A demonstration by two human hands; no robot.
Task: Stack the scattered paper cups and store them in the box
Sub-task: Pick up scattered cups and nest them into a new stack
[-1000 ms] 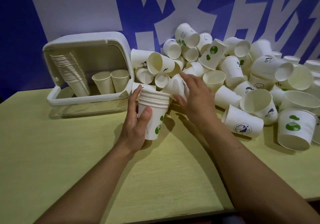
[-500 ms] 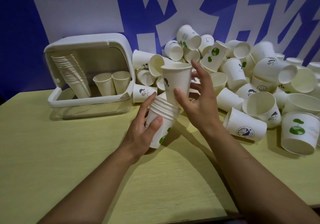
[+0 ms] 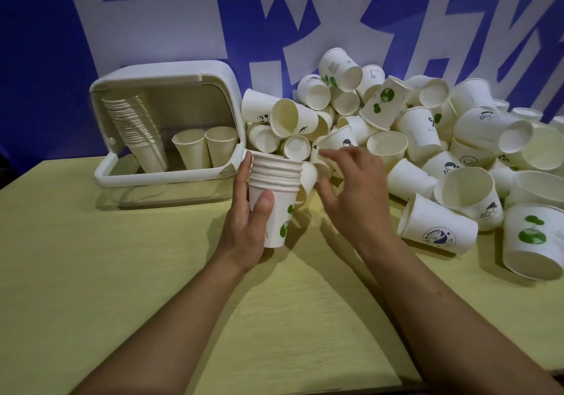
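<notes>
My left hand (image 3: 247,226) grips an upright stack of nested white paper cups (image 3: 274,181), thumb on the front of the bottom cup with its green print. My right hand (image 3: 354,190) hovers just right of the stack with spread, relaxed fingers and holds nothing; its fingertips are near a cup with a girl print (image 3: 341,141) at the pile's near edge. The pile of scattered cups (image 3: 427,138) covers the right back of the table. The white box (image 3: 164,178) lies open at the left back, holding a long leaning stack (image 3: 134,129) and two single cups (image 3: 192,147).
The yellow-green table (image 3: 122,272) runs to a front edge at the lower right. A blue wall with large white letters (image 3: 183,28) stands right behind the box and pile. Loose cups (image 3: 436,230) lie on their sides close to my right forearm.
The cup my right hand held over the stack half a second ago is now nested in it. My right hand has let go and moved right toward the pile.
</notes>
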